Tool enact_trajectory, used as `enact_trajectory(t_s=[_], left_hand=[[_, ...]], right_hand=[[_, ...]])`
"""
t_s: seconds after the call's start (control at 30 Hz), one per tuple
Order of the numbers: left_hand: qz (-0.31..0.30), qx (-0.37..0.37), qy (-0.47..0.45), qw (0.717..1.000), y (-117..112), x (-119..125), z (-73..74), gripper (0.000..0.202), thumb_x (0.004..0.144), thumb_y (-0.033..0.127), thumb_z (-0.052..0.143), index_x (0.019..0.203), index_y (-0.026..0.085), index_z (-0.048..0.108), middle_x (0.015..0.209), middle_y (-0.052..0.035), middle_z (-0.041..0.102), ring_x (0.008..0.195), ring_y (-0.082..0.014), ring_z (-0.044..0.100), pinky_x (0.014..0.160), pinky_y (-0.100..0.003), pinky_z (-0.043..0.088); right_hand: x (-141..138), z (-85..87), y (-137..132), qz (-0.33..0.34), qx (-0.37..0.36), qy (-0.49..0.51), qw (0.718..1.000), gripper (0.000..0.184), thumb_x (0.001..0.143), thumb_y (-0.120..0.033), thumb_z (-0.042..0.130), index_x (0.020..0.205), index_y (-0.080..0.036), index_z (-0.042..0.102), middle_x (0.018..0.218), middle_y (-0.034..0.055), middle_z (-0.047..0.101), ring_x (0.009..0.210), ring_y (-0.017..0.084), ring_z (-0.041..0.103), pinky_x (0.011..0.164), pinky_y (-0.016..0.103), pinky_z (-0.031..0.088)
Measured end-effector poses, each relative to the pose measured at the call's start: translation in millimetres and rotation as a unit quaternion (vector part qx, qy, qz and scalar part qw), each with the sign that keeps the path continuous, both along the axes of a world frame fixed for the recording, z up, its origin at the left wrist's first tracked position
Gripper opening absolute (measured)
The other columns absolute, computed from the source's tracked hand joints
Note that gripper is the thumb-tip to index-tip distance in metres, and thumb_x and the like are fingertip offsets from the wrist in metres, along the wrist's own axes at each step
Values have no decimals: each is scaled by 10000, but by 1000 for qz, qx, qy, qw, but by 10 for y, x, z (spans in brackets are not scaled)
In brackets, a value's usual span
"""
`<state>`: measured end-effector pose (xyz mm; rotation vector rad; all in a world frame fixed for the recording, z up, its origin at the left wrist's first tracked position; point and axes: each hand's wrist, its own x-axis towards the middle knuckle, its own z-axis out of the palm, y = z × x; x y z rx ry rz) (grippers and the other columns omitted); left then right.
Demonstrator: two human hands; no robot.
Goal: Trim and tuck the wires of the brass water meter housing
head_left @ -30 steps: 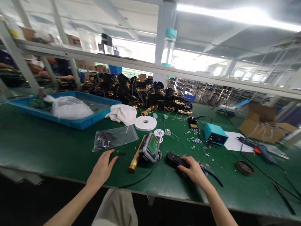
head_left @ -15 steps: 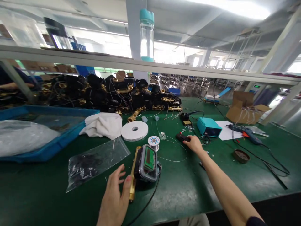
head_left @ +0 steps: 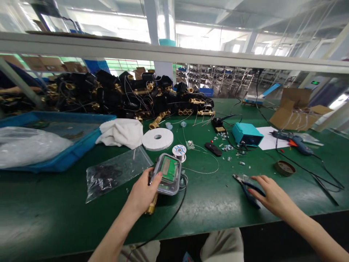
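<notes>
My left hand (head_left: 142,193) is closed around a brass-bodied meter (head_left: 167,174) with a clear cover and green circuit board, lying on the green table (head_left: 207,211); a black cable runs from it toward me. My right hand (head_left: 271,194) lies with fingers stretched out over blue-handled pliers (head_left: 249,189), touching their handles. A small black block (head_left: 213,149) rests apart, further back beside scattered small bits.
A solder spool (head_left: 179,150), white tape roll (head_left: 157,138), clear plastic bag (head_left: 116,171), white cloth (head_left: 120,132) and blue tray (head_left: 79,145) lie left. Behind is a heap of black-and-brass meters (head_left: 128,96). A teal soldering station (head_left: 247,133), glue gun (head_left: 296,141), round tin (head_left: 284,167) and cardboard box (head_left: 297,109) sit right.
My left hand moved onto the meter and gripped it. My right hand left the black block on the table further back and came near to the pliers.
</notes>
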<state>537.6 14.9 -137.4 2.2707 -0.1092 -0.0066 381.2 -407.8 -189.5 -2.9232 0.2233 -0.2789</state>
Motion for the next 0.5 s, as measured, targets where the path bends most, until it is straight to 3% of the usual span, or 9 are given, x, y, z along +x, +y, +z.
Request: enact_trajectory(t_s=[0.07,0.17,0.23,0.33,0.4,0.5], left_hand=[[-14,-122,98,988,112,11,64,451,754,558,529,977,169,575,838,-74,650,727,-232,617,554,-307,473],[-13,-294,212,932,216,-22,145,364,721,489,620,858,154,577,686,-21,610,561,-148,543,443,-227,406],[17,-361,264,894,245,-54,158,287,715,394,652,848,149,584,696,-23,626,555,-135,545,454,-219,418],[49,-398,333,853,262,-59,102,213,738,315,631,872,152,599,759,-42,658,604,-153,587,515,-249,468],[34,-394,349,850,271,-19,37,216,746,317,622,887,154,606,793,-48,666,653,-167,608,587,-282,499],[-5,-279,301,912,281,86,-31,332,778,440,560,895,135,616,789,-74,665,688,-205,622,652,-336,509]], right_hand=[[-146,-86,-26,3,8,3,1000,501,813,-558,488,1155,-194,537,1109,113,584,1021,251,547,906,376,426],[-213,-121,-6,7,5,9,1000,596,793,-605,486,1201,-171,510,1162,132,563,1068,274,526,930,401,420],[-210,-118,13,3,-10,18,1000,668,771,-640,488,1228,-154,489,1196,144,547,1094,295,511,941,421,416],[-198,-131,25,-10,-26,43,999,739,747,-676,485,1252,-137,465,1204,157,543,1080,319,518,923,445,426],[-189,-154,17,-16,-21,67,997,755,745,-679,482,1266,-135,449,1181,161,549,1041,319,539,901,451,438],[-159,-181,-15,-13,1,92,996,716,757,-655,481,1258,-144,451,1136,154,556,1003,300,555,893,440,443]])
